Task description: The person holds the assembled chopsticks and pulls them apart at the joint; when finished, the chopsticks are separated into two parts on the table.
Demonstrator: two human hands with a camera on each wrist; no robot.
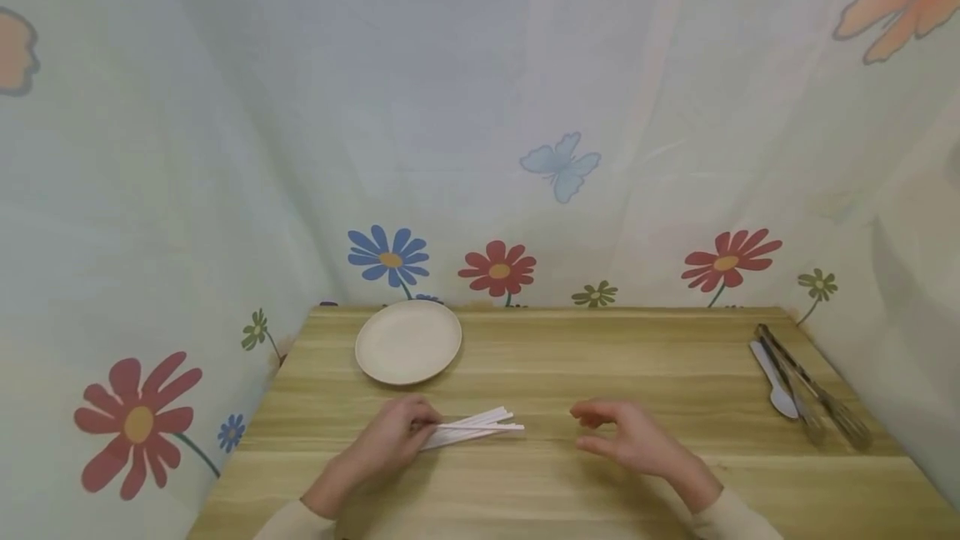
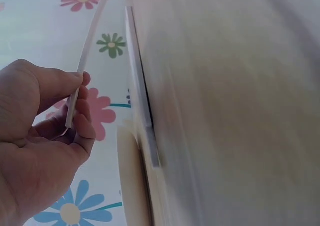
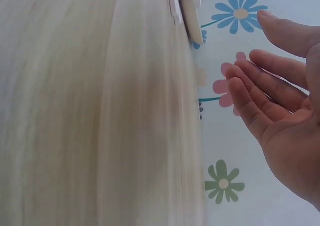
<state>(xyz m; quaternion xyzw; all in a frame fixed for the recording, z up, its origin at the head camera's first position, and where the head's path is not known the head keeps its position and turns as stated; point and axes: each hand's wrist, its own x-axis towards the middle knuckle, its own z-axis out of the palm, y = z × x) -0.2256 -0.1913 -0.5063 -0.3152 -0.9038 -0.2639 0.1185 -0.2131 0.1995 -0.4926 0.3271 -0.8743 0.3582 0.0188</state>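
My left hand pinches one end of a thin white straw between thumb and fingertips, holding it above the table. Several more white straws lie in a loose, slightly fanned bundle on the wood, just under and beyond those fingers in the head view. Off to the right of the bundle, my right hand hovers over the table with nothing in it. Its fingers are relaxed and slightly bent, with the thumb held apart.
Behind the left hand, a round cream plate sits near the back edge of the wooden table. A white spoon and a whisk lie with other dark-handled utensils at the right. A flowered curtain surrounds the table.
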